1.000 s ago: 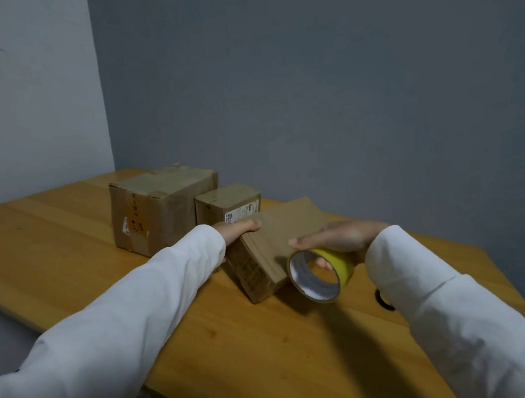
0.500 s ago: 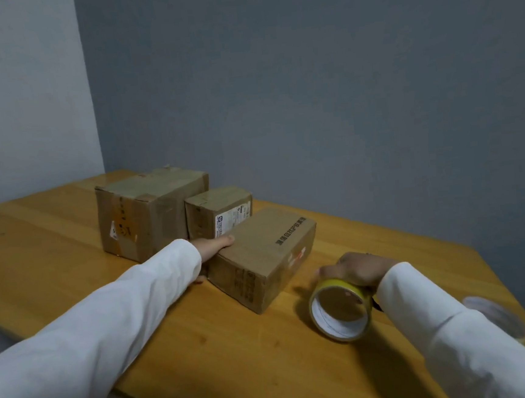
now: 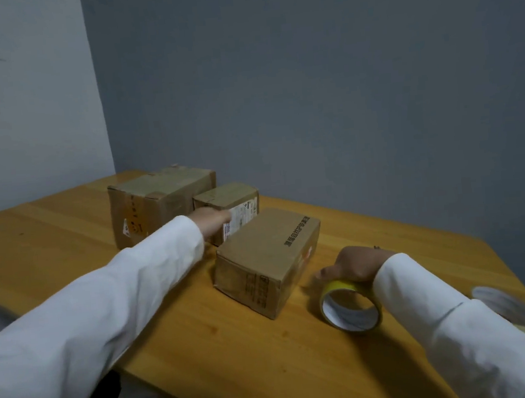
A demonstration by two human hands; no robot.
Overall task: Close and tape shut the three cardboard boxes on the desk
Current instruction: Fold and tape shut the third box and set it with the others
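Three boxes sit in a row on the counter [image 3: 68, 247], running from the far corner toward the person. The big box [image 3: 160, 204] stands farthest back, its top taped over; the small box [image 3: 230, 208] is tucked right beside it, closed, a white label on its near face; the long box [image 3: 269, 255] lies nearest, flat and closed, printed text along its top edge, just beside the small one. Left hand [image 3: 214, 220] is out in front of the small box, fingers stretched toward that label — the hand is blurred, so whether it touches the box I cannot tell, but the grip looks open and holds nothing. Right hand [image 3: 355, 263] rests on top of the yellow tape roll [image 3: 350, 308], which stands on edge on the counter just right of the long box; fingers draped loosely over the rim, thumb pointing left. A second, pale roll [image 3: 505, 307] peeks out behind the right sleeve [image 3: 456, 324] near the counter's right edge.
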